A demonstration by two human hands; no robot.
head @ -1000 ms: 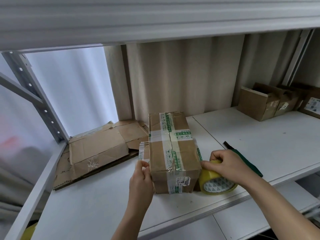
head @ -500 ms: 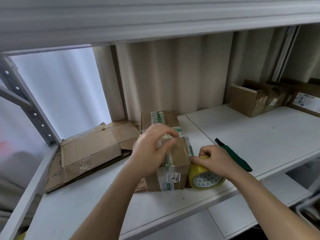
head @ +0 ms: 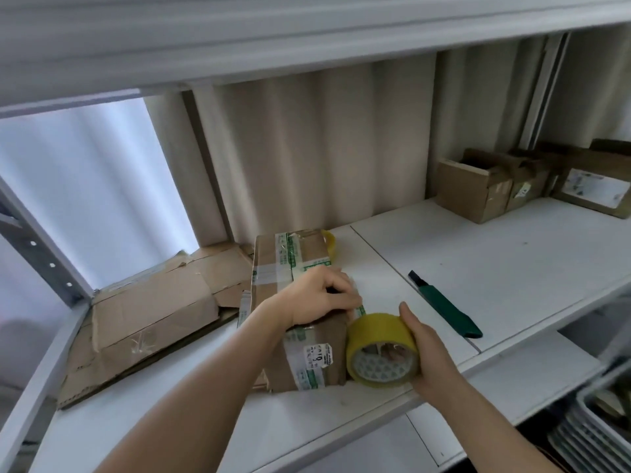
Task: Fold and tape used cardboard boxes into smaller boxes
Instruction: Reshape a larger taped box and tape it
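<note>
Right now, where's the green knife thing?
The green cutter lies flat on the white shelf, right of the tape roll and the right hand.

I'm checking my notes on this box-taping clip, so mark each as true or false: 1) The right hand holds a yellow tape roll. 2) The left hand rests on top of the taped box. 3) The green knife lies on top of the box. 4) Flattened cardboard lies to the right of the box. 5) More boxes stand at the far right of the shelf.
1) True: the right hand grips the yellow tape roll.
2) True: the left hand lies on the taped box.
3) False: the green knife lies on the shelf, right of the box.
4) False: the flattened cardboard lies to its left.
5) True: the brown boxes stand there.
</note>
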